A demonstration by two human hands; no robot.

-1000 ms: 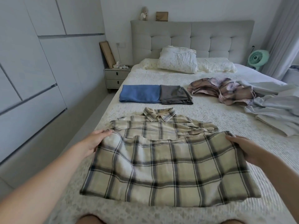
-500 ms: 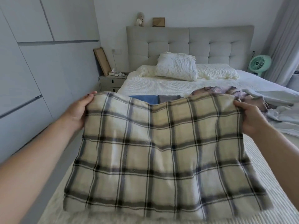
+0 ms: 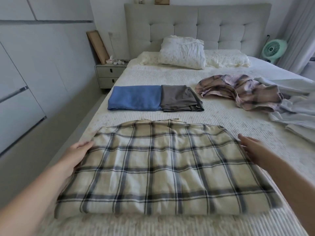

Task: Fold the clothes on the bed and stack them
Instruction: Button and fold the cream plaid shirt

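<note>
Clothes are being folded on the bed (image 3: 170,79), and the beige plaid shirt (image 3: 158,169) is lying now at the near end of it as a flat rectangle, with the folded blue piece (image 3: 134,98) and the folded grey piece (image 3: 179,98) side by side further up. The step in hand seems to be the squaring of this fold: both side edges should be pressed evenly and the top layer smoothed outward, so that no crease is being trapped before stacking. The left hand (image 3: 75,157) is being laid flat against the left edge, its fingers (image 3: 85,144) straight and together on the cloth. The right hand (image 3: 254,150) is being kept beside the right edge, fingers relaxed and slightly apart, pinching nothing; contact cannot be told surely. A pink plaid garment (image 3: 238,92) is waiting unfolded.
</note>
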